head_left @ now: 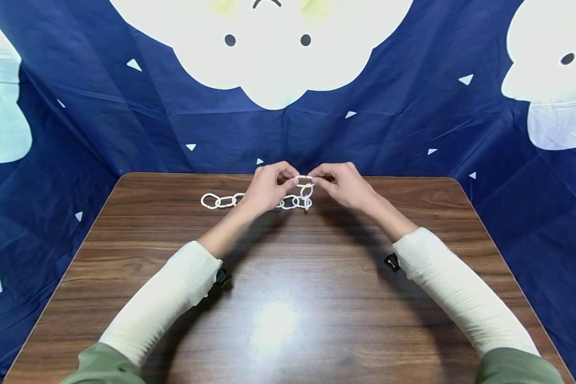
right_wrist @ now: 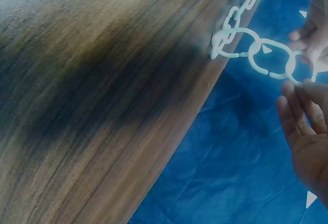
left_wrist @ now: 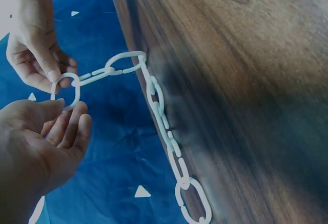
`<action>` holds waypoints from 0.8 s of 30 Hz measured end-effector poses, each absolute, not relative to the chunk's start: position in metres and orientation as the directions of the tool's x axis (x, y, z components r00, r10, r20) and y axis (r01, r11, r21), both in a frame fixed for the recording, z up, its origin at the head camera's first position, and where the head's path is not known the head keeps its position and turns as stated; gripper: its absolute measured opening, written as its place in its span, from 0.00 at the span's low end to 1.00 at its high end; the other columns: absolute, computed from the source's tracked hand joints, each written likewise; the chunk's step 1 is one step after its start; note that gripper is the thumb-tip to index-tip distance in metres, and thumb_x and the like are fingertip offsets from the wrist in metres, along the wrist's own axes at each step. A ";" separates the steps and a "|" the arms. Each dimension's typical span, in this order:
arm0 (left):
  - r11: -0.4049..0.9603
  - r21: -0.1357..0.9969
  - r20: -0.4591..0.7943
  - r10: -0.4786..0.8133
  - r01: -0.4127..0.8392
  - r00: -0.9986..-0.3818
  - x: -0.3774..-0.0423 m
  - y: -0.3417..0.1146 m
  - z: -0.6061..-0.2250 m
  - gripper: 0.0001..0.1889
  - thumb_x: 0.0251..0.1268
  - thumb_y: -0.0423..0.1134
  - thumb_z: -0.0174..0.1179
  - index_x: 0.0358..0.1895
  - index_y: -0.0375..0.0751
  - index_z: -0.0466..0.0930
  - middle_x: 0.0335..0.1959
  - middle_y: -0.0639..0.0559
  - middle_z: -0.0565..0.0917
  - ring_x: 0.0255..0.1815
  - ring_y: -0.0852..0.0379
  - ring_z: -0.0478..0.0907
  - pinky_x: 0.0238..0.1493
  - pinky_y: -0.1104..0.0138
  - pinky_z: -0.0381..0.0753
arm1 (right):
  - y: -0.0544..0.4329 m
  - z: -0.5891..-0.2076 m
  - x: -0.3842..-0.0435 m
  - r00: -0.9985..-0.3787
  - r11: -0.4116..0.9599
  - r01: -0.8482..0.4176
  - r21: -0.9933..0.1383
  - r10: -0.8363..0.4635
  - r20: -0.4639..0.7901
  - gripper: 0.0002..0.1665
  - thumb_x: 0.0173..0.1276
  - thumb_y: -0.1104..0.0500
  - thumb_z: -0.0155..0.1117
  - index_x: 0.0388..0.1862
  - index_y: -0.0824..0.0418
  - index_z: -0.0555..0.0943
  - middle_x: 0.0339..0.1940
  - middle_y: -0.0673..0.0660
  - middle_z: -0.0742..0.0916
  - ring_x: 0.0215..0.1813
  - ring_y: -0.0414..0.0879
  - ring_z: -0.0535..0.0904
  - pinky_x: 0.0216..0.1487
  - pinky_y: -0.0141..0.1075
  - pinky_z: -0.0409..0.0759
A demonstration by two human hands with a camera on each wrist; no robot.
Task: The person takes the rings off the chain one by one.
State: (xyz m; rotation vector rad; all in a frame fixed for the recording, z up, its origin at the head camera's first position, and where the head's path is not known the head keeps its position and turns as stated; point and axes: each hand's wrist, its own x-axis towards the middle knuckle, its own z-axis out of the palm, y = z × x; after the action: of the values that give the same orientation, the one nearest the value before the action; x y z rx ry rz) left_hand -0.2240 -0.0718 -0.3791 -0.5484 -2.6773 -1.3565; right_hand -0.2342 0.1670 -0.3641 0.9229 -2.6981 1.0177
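A chain of white plastic links (head_left: 227, 201) runs along the far edge of the table, partly hidden behind my left wrist. Its right end rises off the tabletop to an end link (left_wrist: 78, 92) held between both hands. My left hand (head_left: 267, 186) pinches this link's left side between thumb and fingers. On the opposite side, the thumb and fingertips of my right hand (head_left: 344, 184) pinch the same link. Below them, another link (right_wrist: 270, 58) hangs from the held one and joins the part lying on the wood. Small gaps show in several links.
The brown wooden table (head_left: 278, 256) ends just beyond the hands. Behind it hangs a dark blue cloth (head_left: 173, 128) with white clouds and small triangles. Small black devices (head_left: 392, 262) sit under both forearms, at the pale sleeves.
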 end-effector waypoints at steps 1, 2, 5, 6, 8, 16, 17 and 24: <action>0.540 0.763 0.240 0.273 0.355 -0.932 -0.224 -0.073 -0.379 0.04 0.81 0.34 0.70 0.49 0.39 0.91 0.45 0.46 0.96 0.46 0.51 0.92 0.57 0.55 0.88 | 0.166 -0.363 -0.234 -0.809 0.590 -0.579 -0.563 -0.503 0.305 0.08 0.81 0.63 0.74 0.53 0.63 0.94 0.45 0.59 0.97 0.48 0.51 0.93 0.55 0.49 0.91; 0.541 0.763 0.241 0.272 0.355 -0.932 -0.224 -0.073 -0.378 0.03 0.81 0.35 0.70 0.49 0.40 0.91 0.45 0.47 0.96 0.46 0.51 0.92 0.57 0.56 0.88 | 0.166 -0.362 -0.234 -0.809 0.589 -0.579 -0.564 -0.502 0.305 0.08 0.81 0.62 0.74 0.53 0.63 0.94 0.45 0.59 0.97 0.48 0.51 0.93 0.56 0.48 0.91; 0.544 0.761 0.243 0.265 0.353 -0.933 -0.223 -0.075 -0.376 0.03 0.81 0.35 0.70 0.49 0.41 0.91 0.45 0.47 0.96 0.47 0.51 0.92 0.57 0.56 0.87 | 0.164 -0.360 -0.234 -0.810 0.587 -0.576 -0.568 -0.502 0.303 0.08 0.81 0.62 0.74 0.53 0.63 0.94 0.45 0.59 0.97 0.47 0.51 0.93 0.55 0.48 0.91; 0.547 0.760 0.243 0.263 0.351 -0.934 -0.223 -0.076 -0.375 0.03 0.81 0.35 0.70 0.50 0.41 0.91 0.46 0.47 0.96 0.47 0.51 0.92 0.57 0.56 0.87 | 0.164 -0.360 -0.235 -0.811 0.588 -0.576 -0.568 -0.501 0.303 0.08 0.81 0.62 0.74 0.53 0.63 0.94 0.45 0.59 0.97 0.47 0.51 0.93 0.55 0.48 0.91; 0.550 0.759 0.243 0.258 0.349 -0.935 -0.222 -0.077 -0.374 0.04 0.81 0.36 0.70 0.50 0.41 0.91 0.46 0.47 0.96 0.47 0.51 0.92 0.57 0.56 0.87 | 0.163 -0.358 -0.235 -0.810 0.588 -0.576 -0.568 -0.501 0.304 0.09 0.81 0.61 0.74 0.53 0.62 0.94 0.46 0.58 0.97 0.47 0.50 0.92 0.55 0.48 0.91; 0.537 0.768 0.258 0.240 0.349 -0.936 -0.222 -0.080 -0.368 0.06 0.81 0.36 0.71 0.52 0.40 0.92 0.46 0.47 0.96 0.48 0.50 0.91 0.57 0.55 0.87 | 0.159 -0.350 -0.237 -0.810 0.569 -0.577 -0.586 -0.494 0.318 0.08 0.80 0.62 0.74 0.52 0.64 0.93 0.44 0.59 0.97 0.46 0.51 0.92 0.54 0.52 0.91; 0.535 0.769 0.261 0.237 0.350 -0.936 -0.222 -0.080 -0.368 0.05 0.81 0.36 0.71 0.52 0.40 0.92 0.46 0.47 0.96 0.47 0.50 0.91 0.56 0.56 0.86 | 0.158 -0.349 -0.237 -0.811 0.571 -0.575 -0.586 -0.490 0.318 0.07 0.80 0.62 0.74 0.52 0.64 0.93 0.44 0.59 0.97 0.46 0.51 0.93 0.54 0.51 0.91; 0.508 0.797 0.259 0.202 0.327 -0.944 -0.222 -0.082 -0.366 0.05 0.80 0.36 0.72 0.52 0.41 0.92 0.46 0.47 0.96 0.46 0.52 0.91 0.51 0.63 0.84 | 0.154 -0.345 -0.237 -0.823 0.585 -0.559 -0.588 -0.476 0.310 0.08 0.81 0.62 0.72 0.52 0.63 0.93 0.45 0.58 0.98 0.47 0.49 0.94 0.53 0.44 0.89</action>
State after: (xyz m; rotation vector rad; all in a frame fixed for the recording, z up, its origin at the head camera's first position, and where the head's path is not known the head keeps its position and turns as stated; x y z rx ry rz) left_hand -0.2224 -0.0818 -0.3656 -0.4609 -2.6106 -1.4229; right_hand -0.2369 0.1542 -0.3446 0.8820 -2.6897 1.0607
